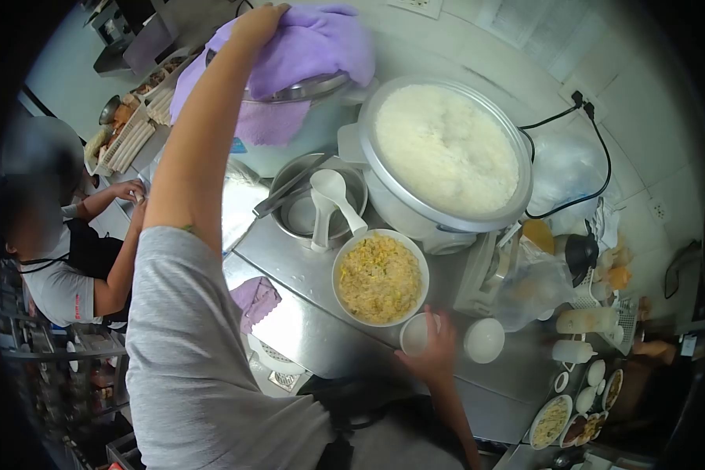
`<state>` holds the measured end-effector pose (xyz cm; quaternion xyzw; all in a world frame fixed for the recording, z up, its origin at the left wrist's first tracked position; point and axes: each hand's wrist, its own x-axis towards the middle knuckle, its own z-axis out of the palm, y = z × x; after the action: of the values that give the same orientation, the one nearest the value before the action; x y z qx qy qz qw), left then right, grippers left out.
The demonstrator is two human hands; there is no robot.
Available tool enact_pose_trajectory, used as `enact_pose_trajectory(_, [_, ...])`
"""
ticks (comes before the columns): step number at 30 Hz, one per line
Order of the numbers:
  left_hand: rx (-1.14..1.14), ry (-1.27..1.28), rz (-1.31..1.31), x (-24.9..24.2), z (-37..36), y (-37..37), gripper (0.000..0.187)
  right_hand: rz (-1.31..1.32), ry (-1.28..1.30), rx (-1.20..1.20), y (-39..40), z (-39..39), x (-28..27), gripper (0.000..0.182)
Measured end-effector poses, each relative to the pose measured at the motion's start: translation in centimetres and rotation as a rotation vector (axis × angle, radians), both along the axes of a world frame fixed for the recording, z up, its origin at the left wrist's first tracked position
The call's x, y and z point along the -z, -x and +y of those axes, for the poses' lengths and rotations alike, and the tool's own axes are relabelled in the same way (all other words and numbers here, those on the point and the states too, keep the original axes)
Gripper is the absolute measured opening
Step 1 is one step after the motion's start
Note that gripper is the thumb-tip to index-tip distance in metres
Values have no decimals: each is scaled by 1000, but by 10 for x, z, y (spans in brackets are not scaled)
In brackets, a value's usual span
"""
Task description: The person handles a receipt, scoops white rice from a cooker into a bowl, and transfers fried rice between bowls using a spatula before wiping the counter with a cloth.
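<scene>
A kitchen seen from head height, the picture tilted by the lens. A stainless-steel worktop (337, 348), shiny with glare, runs across the middle. Near the centre sits a white bowl of fried rice (380, 278), yellow with green flecks. At 5 o'clock the right hand (433, 345), blurred, has thumb and fingers spread and touches a small white bowl (417, 335); a second small bowl (484, 341) stands just beside, to its right. At 11 o'clock the left hand (260, 23) rests on a purple towel (313, 47) draped over a large lidded pot; whether its fingers are closed on the cloth cannot be told. The two hands are well apart.

At 1 o'clock is a big open rice cooker (446, 153) full of white rice. At 11 o'clock, nearer the centre, a steel pot (290, 227) holds white rice paddles (327, 188). A small purple cloth (254, 304) lies at 8 o'clock.

Pale tiled wall (642, 157) fills 2 o'clock, with sockets and a black cord (608, 160). Squeeze bottles (583, 321) and dishes of food (551, 421) sit around 4 o'clock. At 9 o'clock a co-worker (63, 274) in a grey shirt and black apron works beside baskets (125, 141).
</scene>
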<state>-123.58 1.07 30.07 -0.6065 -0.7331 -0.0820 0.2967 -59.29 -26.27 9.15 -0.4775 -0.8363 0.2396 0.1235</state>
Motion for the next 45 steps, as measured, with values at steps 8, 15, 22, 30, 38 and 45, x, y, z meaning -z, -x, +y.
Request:
enact_pose_trajectory(8, [393,-535,-304,-6,-169,-188,38,318,-23,-7,25,17,-81,96])
enact_pose_trajectory(15, [630,-193,-2568,144,-344,-355,74,533,41,-595,158,44,-156,75])
enact_pose_trajectory(22, [448,-532,-2700,154,-407,-310,79,-306,-222,-371,239,144,-58,45])
enact_pose_trajectory(30, [524,-794,-2739,177,-462,-318,79,-353,-81,-315,242,151,-71,25])
enact_pose_trajectory(38, [384,-785,-2670,184,-462,-319,75,-141,-195,-286,160,98,-69,36])
enact_pose_trajectory(45, [501,-684,-2579,155,-415,-309,73,55,-264,-135,111,123,-177,46])
